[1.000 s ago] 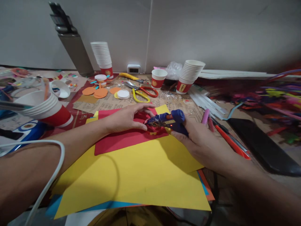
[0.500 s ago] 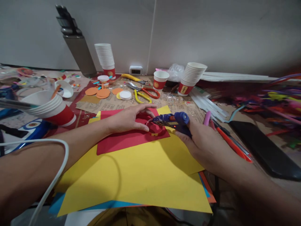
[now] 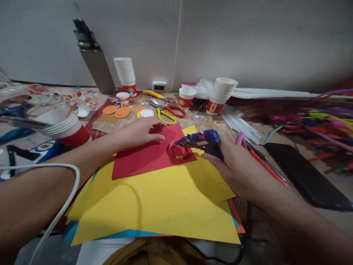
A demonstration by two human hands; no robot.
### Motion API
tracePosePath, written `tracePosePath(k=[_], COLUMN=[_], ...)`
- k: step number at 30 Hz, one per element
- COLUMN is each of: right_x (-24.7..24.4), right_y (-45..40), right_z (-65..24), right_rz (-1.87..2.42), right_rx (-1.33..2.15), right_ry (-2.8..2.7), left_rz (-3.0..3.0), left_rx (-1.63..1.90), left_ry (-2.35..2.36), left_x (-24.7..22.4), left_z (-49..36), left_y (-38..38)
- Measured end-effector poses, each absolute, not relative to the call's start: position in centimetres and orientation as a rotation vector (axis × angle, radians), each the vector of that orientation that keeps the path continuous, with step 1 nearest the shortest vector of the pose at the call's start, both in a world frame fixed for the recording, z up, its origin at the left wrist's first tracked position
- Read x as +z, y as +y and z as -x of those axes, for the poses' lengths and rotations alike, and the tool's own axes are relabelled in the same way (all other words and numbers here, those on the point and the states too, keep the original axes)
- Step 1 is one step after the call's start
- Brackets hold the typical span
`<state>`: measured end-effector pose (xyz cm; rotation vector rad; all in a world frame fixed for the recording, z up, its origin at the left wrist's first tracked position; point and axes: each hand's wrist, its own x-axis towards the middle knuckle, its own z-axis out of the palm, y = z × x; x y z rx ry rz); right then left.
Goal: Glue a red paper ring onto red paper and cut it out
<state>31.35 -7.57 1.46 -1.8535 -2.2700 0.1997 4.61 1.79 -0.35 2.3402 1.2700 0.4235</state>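
Note:
In my right hand (image 3: 234,162) is a blue hot glue gun (image 3: 211,141), its nozzle pointing left at a red ring (image 3: 179,155) that looks cut from a paper cup. The ring lies on the right part of a red sheet (image 3: 143,158). My left hand (image 3: 143,132) rests over the red sheet's upper left part, fingers apart and holding nothing, a short way left of the ring. Beneath the red sheet spread large yellow sheets (image 3: 154,206), with blue and orange edges showing under them.
Behind the sheets lie scissors (image 3: 165,108), yellow-handled pliers (image 3: 156,95) and orange paper circles (image 3: 121,111). Stacked paper cups (image 3: 220,95) stand at the back and left. A black phone (image 3: 309,176) and pens lie at right. A white cable (image 3: 66,165) crosses my left forearm.
My left hand has let go of the ring and moved left and slightly up. The glue gun stays at the ring, and the view has shifted a little.

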Motion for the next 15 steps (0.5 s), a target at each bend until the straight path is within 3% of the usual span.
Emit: tracePosePath(k=[6, 15], right_x=[1.72, 1.77], right_y=[-7.58, -7.63], right_z=[-31.22, -31.00], right_rz=[1.887, 1.933], right_rx=[0.285, 0.263], right_ry=[-2.300, -2.285], left_rz=[-2.565, -2.446], left_rx=[0.282, 0.281], left_ry=[1.415, 1.443], left_x=[-0.72, -0.81], left_z=[-5.02, -4.87], left_y=[1.27, 1.87])
